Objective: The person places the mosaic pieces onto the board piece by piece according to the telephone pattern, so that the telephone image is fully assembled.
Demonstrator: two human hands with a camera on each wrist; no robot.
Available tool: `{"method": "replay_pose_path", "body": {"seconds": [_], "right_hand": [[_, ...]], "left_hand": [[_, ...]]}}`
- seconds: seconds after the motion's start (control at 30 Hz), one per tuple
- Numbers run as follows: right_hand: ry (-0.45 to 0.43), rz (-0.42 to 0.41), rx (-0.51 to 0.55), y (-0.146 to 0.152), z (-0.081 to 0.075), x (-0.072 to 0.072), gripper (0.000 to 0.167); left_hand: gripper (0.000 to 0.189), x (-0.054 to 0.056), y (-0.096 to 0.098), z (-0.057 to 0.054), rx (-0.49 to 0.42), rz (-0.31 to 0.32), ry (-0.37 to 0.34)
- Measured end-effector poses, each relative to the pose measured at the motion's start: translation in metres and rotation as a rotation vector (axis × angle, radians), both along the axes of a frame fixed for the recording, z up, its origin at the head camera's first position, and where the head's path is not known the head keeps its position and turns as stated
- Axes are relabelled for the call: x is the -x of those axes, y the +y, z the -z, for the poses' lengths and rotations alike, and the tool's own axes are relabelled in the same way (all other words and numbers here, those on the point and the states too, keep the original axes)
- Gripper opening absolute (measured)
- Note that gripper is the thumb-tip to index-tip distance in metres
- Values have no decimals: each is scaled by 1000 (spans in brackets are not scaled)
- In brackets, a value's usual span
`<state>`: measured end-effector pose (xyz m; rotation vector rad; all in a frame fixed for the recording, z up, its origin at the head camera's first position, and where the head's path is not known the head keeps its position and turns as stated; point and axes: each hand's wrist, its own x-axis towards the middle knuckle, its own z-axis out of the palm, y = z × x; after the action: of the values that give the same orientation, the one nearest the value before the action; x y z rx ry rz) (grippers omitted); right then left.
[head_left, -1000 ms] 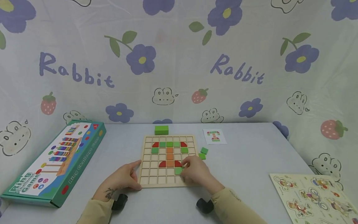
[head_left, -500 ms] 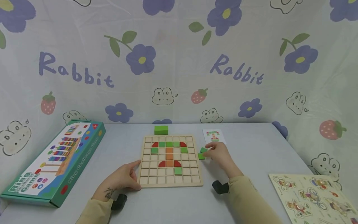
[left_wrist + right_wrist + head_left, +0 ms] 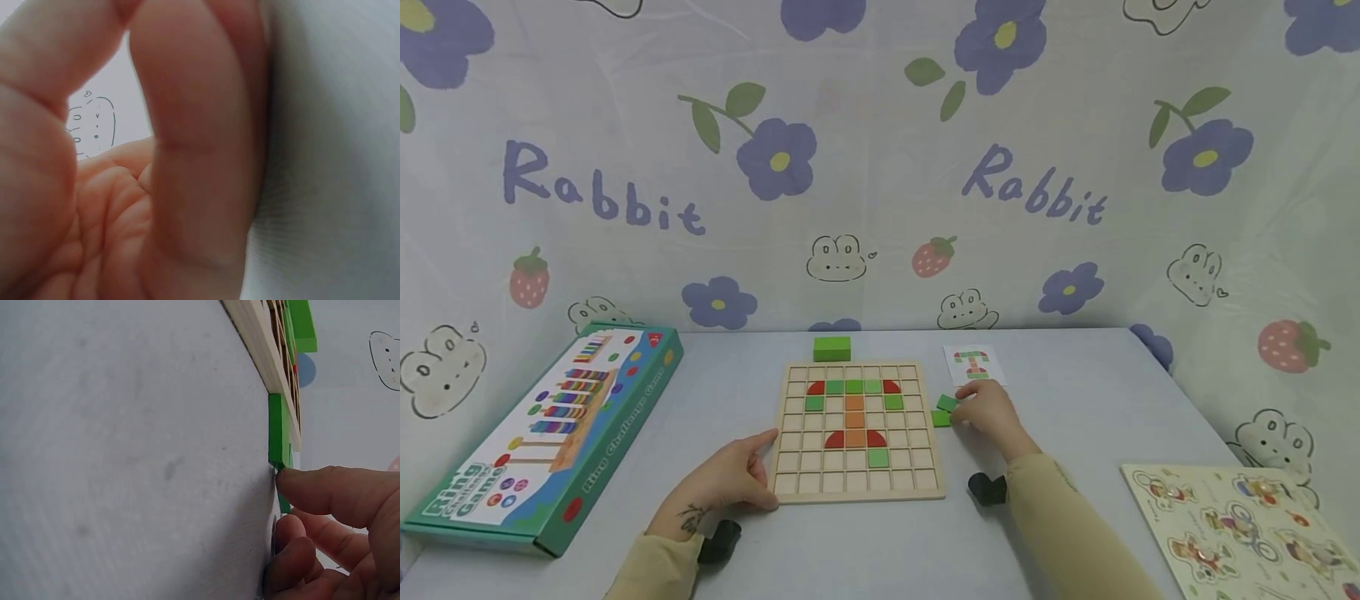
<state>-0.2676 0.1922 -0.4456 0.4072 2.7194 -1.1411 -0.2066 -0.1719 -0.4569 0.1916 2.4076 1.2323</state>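
Observation:
In the head view, a wooden grid board [image 3: 830, 483] lies mid-table, with green and orange squares and red quarter-round tiles in its cells. My left hand [image 3: 722, 479] rests against its left side, forefinger on the edge and thumb at the near corner; in the left wrist view its fingers [image 3: 194, 144] hide the board. Right of the board, my right hand [image 3: 992, 417] pinches a loose green square tile [image 3: 947, 403] between thumb and forefinger. A second green tile [image 3: 941, 419] lies beside it, close to the thumb in the right wrist view.
Behind the board stands a green block [image 3: 832, 349]. A pattern card [image 3: 992, 360] lies beyond my right hand. At left is a green ring game box [image 3: 550, 433], and at right a cream picture board [image 3: 1240, 525]. A printed cloth [image 3: 880, 183] hangs behind the table.
My right hand has left the green tile on the board and moved right and away to the loose green tiles, where its fingers close on one. The left hand stays at the board's edge.

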Motion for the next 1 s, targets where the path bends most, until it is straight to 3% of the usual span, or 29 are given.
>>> {"method": "replay_pose_path", "body": {"seconds": [0.33,0.5,0.8,1.0], "right_hand": [[1,3,-33,0,3,5,33],[55,12,23,-2,2,1,32],[160,-11,410,-29,-6,-16,30],[150,-91,656,-55,-6,-29,30]], "left_hand": [[100,0,0,1,1,-2,-1],[100,1,0,3,-21,2,-11],[100,2,0,3,-24,-2,-5],[100,1,0,2,-22,-2,-6]]}}
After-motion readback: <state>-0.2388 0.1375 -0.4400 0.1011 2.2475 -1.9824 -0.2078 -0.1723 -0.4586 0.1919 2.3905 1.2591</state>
